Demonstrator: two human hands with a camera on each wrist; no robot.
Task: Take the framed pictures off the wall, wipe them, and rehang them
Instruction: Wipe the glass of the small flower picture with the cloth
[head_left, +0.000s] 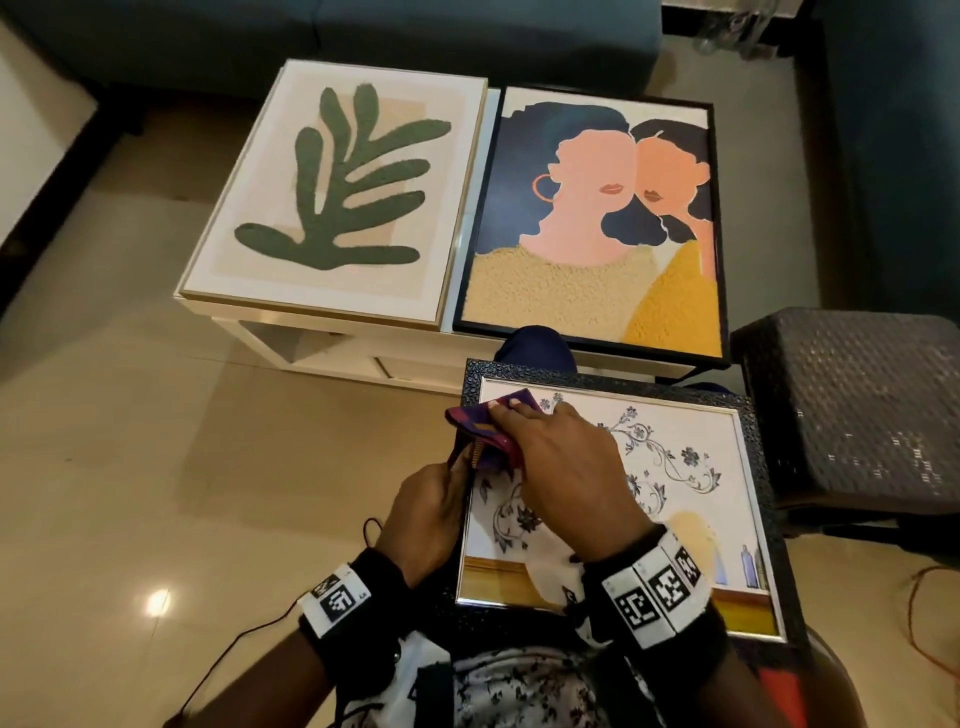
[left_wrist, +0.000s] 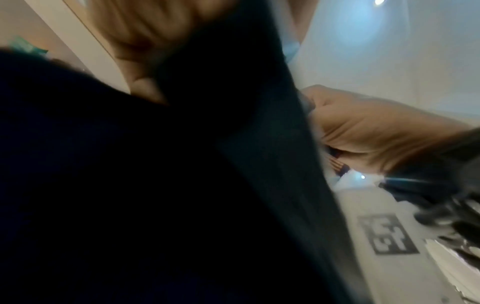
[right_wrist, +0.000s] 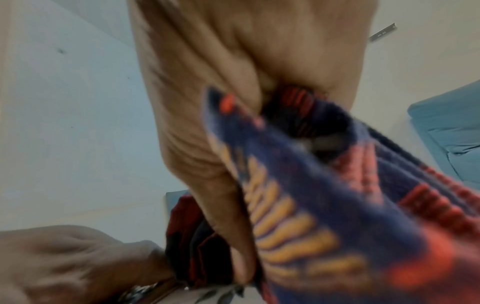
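Note:
A floral picture in a dark textured frame lies flat on my lap. My right hand holds a purple, red and blue cloth and presses it on the glass near the picture's far left corner. In the right wrist view the cloth is bunched under my right hand. My left hand grips the frame's left edge just below the cloth. In the blurred left wrist view the fingers curl behind the dark frame.
Two more framed pictures lie flat on a white coffee table ahead: a green leaf print and a two-faces print. A dark woven stool stands at my right. A blue sofa is beyond, with tiled floor to my left.

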